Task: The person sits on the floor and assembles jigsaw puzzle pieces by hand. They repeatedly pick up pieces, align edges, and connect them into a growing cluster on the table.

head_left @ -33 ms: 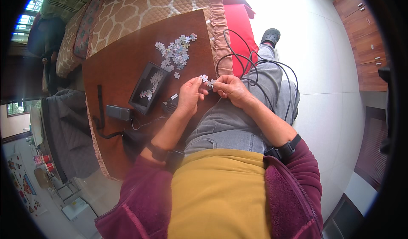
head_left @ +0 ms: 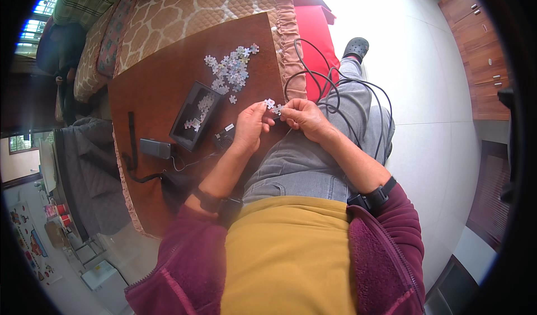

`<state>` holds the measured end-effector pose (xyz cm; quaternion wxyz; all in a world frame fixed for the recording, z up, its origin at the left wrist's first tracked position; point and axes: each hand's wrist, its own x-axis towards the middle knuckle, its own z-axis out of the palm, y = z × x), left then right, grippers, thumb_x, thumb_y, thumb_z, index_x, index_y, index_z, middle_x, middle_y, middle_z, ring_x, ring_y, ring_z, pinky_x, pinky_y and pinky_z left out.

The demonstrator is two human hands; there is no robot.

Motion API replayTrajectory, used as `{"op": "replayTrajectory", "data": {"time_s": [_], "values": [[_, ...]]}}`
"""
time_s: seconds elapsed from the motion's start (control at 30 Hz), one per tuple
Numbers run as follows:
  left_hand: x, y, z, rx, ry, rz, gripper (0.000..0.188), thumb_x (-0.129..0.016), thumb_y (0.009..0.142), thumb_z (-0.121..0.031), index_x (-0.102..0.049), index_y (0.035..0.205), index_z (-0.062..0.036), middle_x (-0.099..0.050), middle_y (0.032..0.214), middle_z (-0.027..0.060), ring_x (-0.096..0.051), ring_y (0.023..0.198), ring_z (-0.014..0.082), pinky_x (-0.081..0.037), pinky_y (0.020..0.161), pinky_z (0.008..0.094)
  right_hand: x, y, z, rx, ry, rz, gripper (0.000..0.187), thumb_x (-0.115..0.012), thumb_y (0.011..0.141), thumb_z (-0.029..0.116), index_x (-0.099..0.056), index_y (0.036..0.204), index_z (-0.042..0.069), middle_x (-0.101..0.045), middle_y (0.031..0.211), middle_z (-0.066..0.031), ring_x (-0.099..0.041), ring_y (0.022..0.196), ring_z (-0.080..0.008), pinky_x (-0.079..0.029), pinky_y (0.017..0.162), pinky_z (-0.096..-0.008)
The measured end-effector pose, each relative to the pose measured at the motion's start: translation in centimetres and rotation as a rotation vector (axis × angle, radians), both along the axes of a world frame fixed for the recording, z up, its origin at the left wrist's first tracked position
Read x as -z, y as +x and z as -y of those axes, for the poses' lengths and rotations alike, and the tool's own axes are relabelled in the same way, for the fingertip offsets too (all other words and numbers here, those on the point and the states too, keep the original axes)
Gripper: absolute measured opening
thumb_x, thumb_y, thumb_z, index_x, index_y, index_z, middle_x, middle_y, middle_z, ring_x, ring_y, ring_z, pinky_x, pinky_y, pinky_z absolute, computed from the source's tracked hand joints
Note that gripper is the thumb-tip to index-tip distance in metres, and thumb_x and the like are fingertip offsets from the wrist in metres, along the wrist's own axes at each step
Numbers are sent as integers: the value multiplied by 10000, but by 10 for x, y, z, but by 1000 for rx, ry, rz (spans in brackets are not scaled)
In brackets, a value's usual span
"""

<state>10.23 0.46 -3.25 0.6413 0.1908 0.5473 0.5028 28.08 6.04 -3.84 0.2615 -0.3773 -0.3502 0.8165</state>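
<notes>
My left hand (head_left: 251, 126) pinches a pale jigsaw puzzle piece (head_left: 269, 103) between thumb and finger. Close by, my right hand (head_left: 306, 117) grips another pale puzzle piece (head_left: 277, 109). The two pieces meet or nearly meet between my fingertips, above the table's edge by my lap; whether they interlock I cannot tell. Beyond my left hand a loose heap of puzzle pieces (head_left: 232, 69) is spread on the brown board (head_left: 162, 74), with a single piece (head_left: 232, 99) lying apart from it. More pieces lie in a black open box (head_left: 178, 126).
A grey box-shaped device (head_left: 155, 148) with a cable lies left of the black box, near a black strap (head_left: 132, 133). A small black item with a white label (head_left: 225, 137) is beside my left forearm. Black cables (head_left: 335, 85) loop over my leg.
The puzzle piece in my left hand has shifted very slightly toward the one in my right hand. Everything else looks the same.
</notes>
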Motion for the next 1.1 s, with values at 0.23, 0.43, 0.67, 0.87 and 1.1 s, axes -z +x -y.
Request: {"op": "replayTrajectory", "data": {"time_s": [0.23,0.43,0.67,0.87,1.1], "values": [[-9,1,0,130,43,-100,185,-602,969,-185,-650,1040,-21,-674,874,29,-573,634,54,-435,505,163,0,-1,0,-1,17,41,152,-695,887,167,-616,857,41,-616,731,-24,-504,561,-66,-376,487,-206],[-24,-82,-11,-105,78,-538,155,-657,934,-212,-695,993,-73,-660,789,-24,-550,594,27,-411,485,165,1,3,-2,82,-99,-74,144,-688,897,171,-598,865,63,-611,741,-21,-500,556,-61,-379,487,-194],[-39,-110,-6,-218,418,-2018,118,-695,804,-105,-696,919,-80,-649,870,97,-606,812,272,-489,749,374,3,2,-3,91,-94,-110,141,-685,902,173,-588,871,75,-612,753,-14,-500,566,-56,-376,494,-193],[-5,-5,-3,349,520,-1248,204,-767,774,-180,-689,923,-65,-646,856,82,-602,808,256,-502,722,364,1,4,-2,98,-81,-115,140,-676,914,178,-589,884,73,-607,756,-6,-498,575,-54,-371,496,-193],[9,16,-11,495,599,-1313,210,-728,781,-195,-654,929,-67,-609,847,101,-578,846,303,-493,746,407,1,3,-1,131,-87,-146,133,-669,914,160,-587,887,59,-597,745,-15,-474,554,-64,-363,489,-201]]}}
